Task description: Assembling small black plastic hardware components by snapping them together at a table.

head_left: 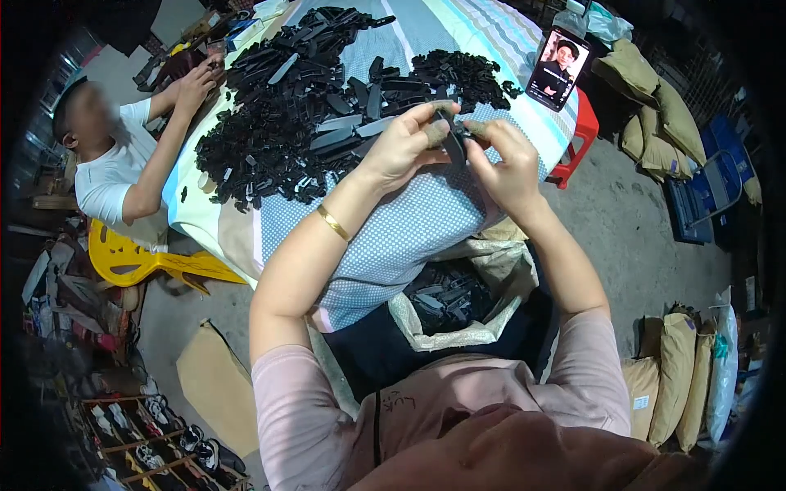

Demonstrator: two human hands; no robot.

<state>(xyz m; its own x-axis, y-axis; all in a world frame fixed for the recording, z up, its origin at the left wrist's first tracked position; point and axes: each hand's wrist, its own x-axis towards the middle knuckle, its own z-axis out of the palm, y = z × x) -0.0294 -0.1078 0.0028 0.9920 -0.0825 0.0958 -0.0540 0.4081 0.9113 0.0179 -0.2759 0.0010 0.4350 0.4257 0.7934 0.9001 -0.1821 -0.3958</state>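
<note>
1. Dark flat part (453,149) is sitting between the two hands, above the near side of the table; its upper end is lying at the left fingertips, its body is slanting downward past them, its right edge is facing the right hand.
2. Co-worker (115,168), far left, is sitting on a yellow stool (123,260), both hands being raised at the table edge.
3. Shoe rack (151,446) is standing lower left; tan sheet (214,385) is lying on the floor beside it.
4. Big heap of black parts (282,90) is covering the table's left side, left of the grip.
5. Left hand (407,147), gold bracelet (332,222) on the wrist, is pinching the part with thumb and forefinger, no gap showing.
6. Open woven sack (407,327) is holding more dark parts below the table edge.
7. Small-parts pile (463,74) is lying just beyond the hands.
8. Right hand (509,159) is keeping thumb and forefinger bent near each other at the part's right edge; pinching or only touching, cannot tell.
9. Phone (557,69) is leaning on the right, its screen being lit.
10. Blue trolley (696,200) is standing far right.
</note>
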